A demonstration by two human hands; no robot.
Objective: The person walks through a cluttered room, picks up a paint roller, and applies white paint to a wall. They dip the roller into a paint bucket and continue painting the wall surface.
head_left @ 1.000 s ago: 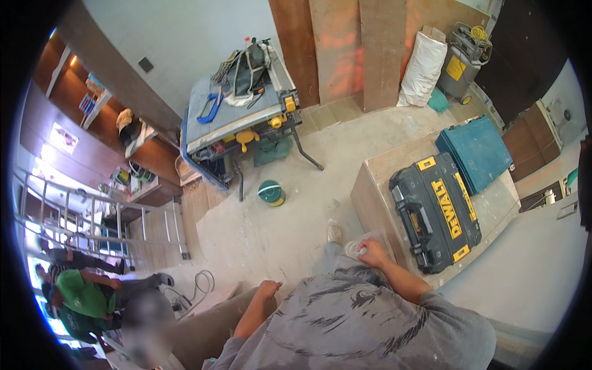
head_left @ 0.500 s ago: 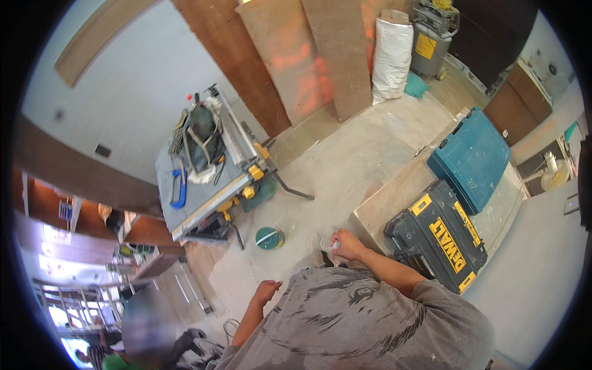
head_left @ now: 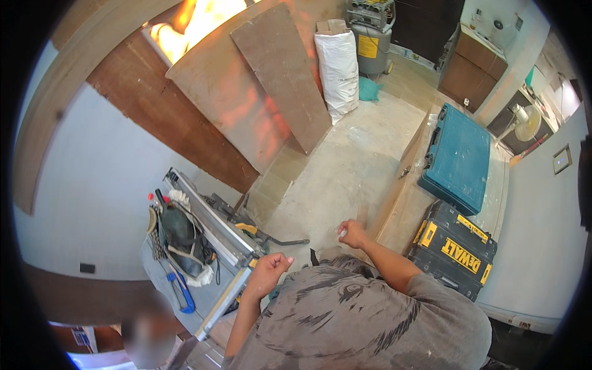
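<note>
In front of my torso, my right hand [head_left: 353,234] is closed, its fingers pinching a small whitish, see-through thing [head_left: 343,234] that looks like plastic; its kind cannot be made out. That hand is over the pale dusty floor, to the left of a wooden bench [head_left: 387,209]. My left hand [head_left: 270,274] is raised with curled fingers and the thumb laid against them, and nothing shows in it. Closest to it is the metal edge of a table saw [head_left: 219,231]. On the saw's top lie a dark bag with straps [head_left: 179,231] and a blue hacksaw [head_left: 183,291].
A teal tool case [head_left: 457,157] and a black-and-yellow toolbox [head_left: 453,250] sit on the bench. One saw leg [head_left: 287,241] juts across the floor. Wooden panels [head_left: 280,74], a white sack [head_left: 337,74] and an air compressor [head_left: 370,46] stand farther off. At the right is a fan [head_left: 525,122].
My view has turned and shifted toward the saw and bench. The left hand has risen beside the saw's edge. My right hand still pinches the see-through thing. The green bucket no longer shows.
</note>
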